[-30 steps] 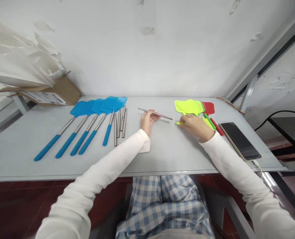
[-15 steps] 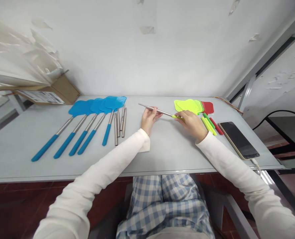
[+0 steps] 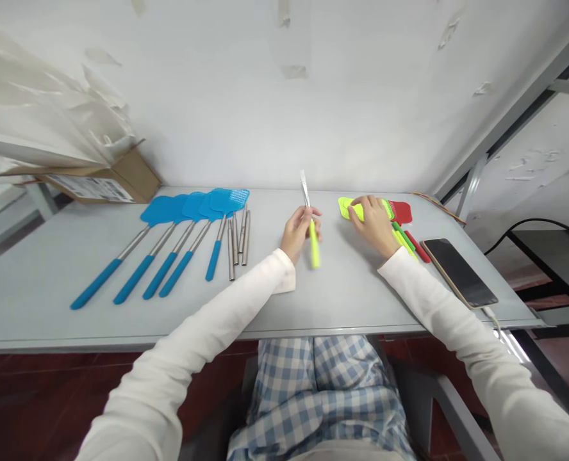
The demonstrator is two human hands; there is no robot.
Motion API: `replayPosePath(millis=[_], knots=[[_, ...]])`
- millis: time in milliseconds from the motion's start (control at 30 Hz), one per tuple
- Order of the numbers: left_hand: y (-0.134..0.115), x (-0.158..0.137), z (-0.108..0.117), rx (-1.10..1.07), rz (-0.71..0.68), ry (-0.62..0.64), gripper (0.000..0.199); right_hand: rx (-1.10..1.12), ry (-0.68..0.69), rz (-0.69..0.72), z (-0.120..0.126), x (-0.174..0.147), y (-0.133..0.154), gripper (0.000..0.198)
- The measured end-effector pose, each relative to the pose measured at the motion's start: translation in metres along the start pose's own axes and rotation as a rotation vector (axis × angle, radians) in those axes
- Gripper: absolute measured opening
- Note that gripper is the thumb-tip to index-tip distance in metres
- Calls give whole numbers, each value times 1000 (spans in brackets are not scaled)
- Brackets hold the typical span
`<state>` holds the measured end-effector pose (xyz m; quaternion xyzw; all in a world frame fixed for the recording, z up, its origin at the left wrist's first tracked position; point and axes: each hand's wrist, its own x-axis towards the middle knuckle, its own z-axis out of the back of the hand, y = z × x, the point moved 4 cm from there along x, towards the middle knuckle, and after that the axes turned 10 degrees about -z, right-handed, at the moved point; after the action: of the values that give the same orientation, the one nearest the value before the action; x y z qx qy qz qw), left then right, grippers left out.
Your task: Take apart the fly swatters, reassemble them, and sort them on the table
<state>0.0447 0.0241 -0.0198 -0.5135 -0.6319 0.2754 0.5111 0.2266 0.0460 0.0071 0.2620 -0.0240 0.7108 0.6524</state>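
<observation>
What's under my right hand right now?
Parts of the yellow swatter heads show past your right hand. The hand hides the rest, so whether anything else lies there can't be seen.

Phone (image 3: 459,272) has a dark glossy screen; just left of it, the loose grips (image 3: 418,247) look like smooth plastic, the yellow swatter heads (image 3: 345,209) perforated plastic. Further left of the phone: held rod (image 3: 305,189) is shiny metal, held grip (image 3: 314,246) smooth plastic, spare rods (image 3: 246,238) polished metal, blue swatters (image 3: 227,200) matt plastic on metal shafts. Under the phone, table (image 3: 332,301) is smooth, low-sheen; far left, box (image 3: 135,174) is matt cardboard.
</observation>
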Motion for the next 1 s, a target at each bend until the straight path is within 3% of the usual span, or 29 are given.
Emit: replayPosePath(millis=[100, 200, 300, 400, 533, 633, 700, 800, 900, 1000], knots=[[-6, 1, 2, 30, 59, 43, 44, -268, 63, -174, -15, 9, -23, 52], [-14, 3, 6, 224, -37, 103, 43, -348, 158, -232, -27, 9, -35, 57], [-20, 4, 14, 653, -230, 128, 32, -324, 122, -187, -24, 8, -36, 49], [-16, 3, 20, 1017, -312, 192, 21, -303, 102, -164, -16, 8, -37, 41], [-5, 6, 26, 1212, -324, 291, 22, -214, 93, -164, -5, 9, -39, 38], [-2, 9, 29, 1275, -352, 325, 26, -111, -30, -206, 8, 12, -42, 32], [-2, 10, 31, 1308, -367, 313, 29, 64, -121, -268, 16, 14, -45, 34], [-3, 9, 32, 1332, -384, 288, 30, 569, -147, -385, 14, 15, -53, 42], [-4, 6, 29, 1299, -391, 264, 31, 1049, -2, -492, -1, 12, -55, 41], [-5, 4, 27, 1249, -369, 256, 31, 1322, 195, -551, -17, 5, -47, 32]])
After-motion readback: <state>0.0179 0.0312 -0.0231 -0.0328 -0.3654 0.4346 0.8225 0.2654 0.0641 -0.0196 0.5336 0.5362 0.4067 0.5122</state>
